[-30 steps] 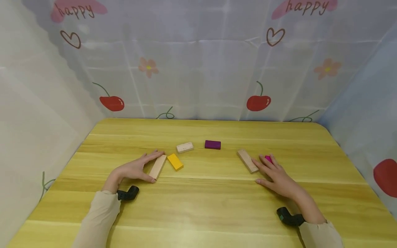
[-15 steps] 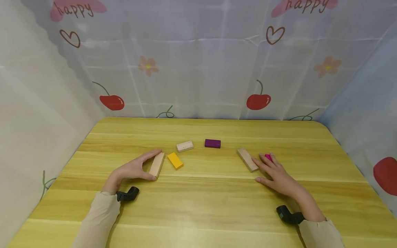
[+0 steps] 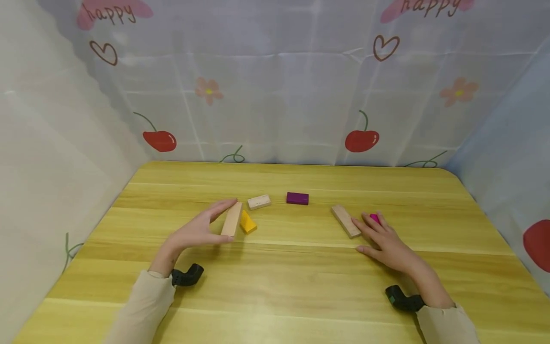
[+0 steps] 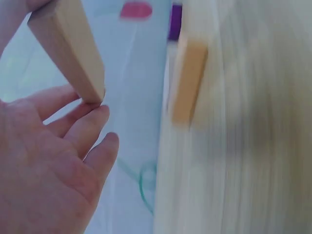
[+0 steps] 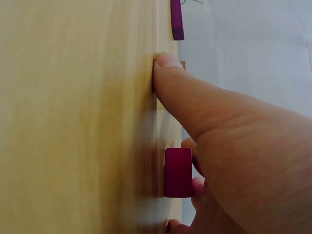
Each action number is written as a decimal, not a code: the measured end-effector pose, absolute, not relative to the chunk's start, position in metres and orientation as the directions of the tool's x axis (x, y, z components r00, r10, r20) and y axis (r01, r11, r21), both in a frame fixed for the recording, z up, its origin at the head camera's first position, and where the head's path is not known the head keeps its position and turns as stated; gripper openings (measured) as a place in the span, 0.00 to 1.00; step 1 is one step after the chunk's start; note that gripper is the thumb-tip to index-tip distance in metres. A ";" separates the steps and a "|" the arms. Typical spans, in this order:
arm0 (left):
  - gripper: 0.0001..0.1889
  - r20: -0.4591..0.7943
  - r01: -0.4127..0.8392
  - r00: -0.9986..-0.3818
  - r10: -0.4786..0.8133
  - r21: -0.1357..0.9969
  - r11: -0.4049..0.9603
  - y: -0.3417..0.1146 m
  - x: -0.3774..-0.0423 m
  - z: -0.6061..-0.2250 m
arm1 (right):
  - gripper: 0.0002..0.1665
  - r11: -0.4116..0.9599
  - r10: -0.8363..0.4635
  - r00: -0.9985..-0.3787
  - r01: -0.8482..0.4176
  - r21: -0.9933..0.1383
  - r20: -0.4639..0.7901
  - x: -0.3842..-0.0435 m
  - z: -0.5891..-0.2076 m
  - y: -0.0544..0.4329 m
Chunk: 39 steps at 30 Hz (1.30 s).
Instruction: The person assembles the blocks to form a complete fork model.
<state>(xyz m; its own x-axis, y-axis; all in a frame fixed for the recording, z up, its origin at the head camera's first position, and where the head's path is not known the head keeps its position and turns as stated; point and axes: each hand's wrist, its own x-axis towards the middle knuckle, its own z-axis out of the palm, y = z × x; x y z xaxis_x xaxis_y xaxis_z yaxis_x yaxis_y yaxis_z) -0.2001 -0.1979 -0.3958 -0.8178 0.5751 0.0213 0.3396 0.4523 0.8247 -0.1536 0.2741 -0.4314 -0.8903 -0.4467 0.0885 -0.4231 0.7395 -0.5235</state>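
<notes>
Along far side: pale backdrop (image 3: 275,95), printed with cherries, flowers and hearts. In front of it: wood-grain counter (image 3: 283,286). On both forearms: beige sleeves (image 3: 143,301).

Left hand (image 3: 195,231): fingers set wide, pinching left plain block (image 3: 232,220) end to end, thumb at near end, fingertips at far end. Right hand (image 3: 388,243): fingers nearly straight, loosely spread, low at counter; index fingertip at side of right plain block (image 3: 345,221), close to its near end; other fingers about magenta block (image 5: 178,173), extent of contact unclear.

Left plain block: held off counter, left of centre, tilted; long axis pointing away from person, far end slanting right. Right plain block: flat on counter, long axis from far left to near right. Yellow block (image 3: 248,223): just right of left plain block, partly hidden by it. Purple block (image 3: 297,198): flat, farther back, long axis left to right. Small pale block (image 3: 259,201): left of purple block, nearly crosswise, right end slightly farther off. Magenta block: mostly covered by right fingers in head view.
</notes>
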 end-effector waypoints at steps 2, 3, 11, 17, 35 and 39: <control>0.48 0.034 0.376 -0.803 0.596 0.803 0.461 -0.183 -0.195 -0.393 | 0.39 0.737 -0.447 -0.891 -0.421 -0.530 0.086 -0.153 -0.432 0.274; 0.48 0.040 0.395 -0.793 0.608 0.794 0.462 -0.175 -0.192 -0.392 | 0.39 0.736 -0.447 -0.890 -0.421 -0.530 0.086 -0.154 -0.432 0.274; 0.49 0.043 0.467 -0.714 0.698 0.772 0.430 -0.124 -0.182 -0.406 | 0.39 0.740 -0.446 -0.891 -0.419 -0.526 0.083 -0.154 -0.432 0.274; 0.49 0.038 0.510 -0.677 0.735 0.744 0.432 -0.098 -0.178 -0.418 | 0.39 0.735 -0.450 -0.889 -0.424 -0.529 0.087 -0.154 -0.431 0.274; 0.53 0.024 0.529 -0.718 0.696 0.669 0.522 -0.064 -0.167 -0.445 | 0.39 0.741 -0.444 -0.893 -0.409 -0.532 0.068 -0.154 -0.431 0.275; 0.54 0.035 0.563 -0.728 0.684 0.601 0.568 -0.061 -0.163 -0.448 | 0.39 0.737 -0.444 -0.894 -0.407 -0.539 0.068 -0.155 -0.431 0.275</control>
<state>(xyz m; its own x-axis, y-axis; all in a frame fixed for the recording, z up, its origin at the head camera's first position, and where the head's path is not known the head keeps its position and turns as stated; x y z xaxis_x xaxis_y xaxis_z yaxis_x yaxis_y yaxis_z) -0.1629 -0.0607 -0.4481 -0.7283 0.6844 0.0348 0.5625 0.5681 0.6007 -0.1546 0.2754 -0.4311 -0.8936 -0.4436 0.0681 -0.4071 0.7373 -0.5392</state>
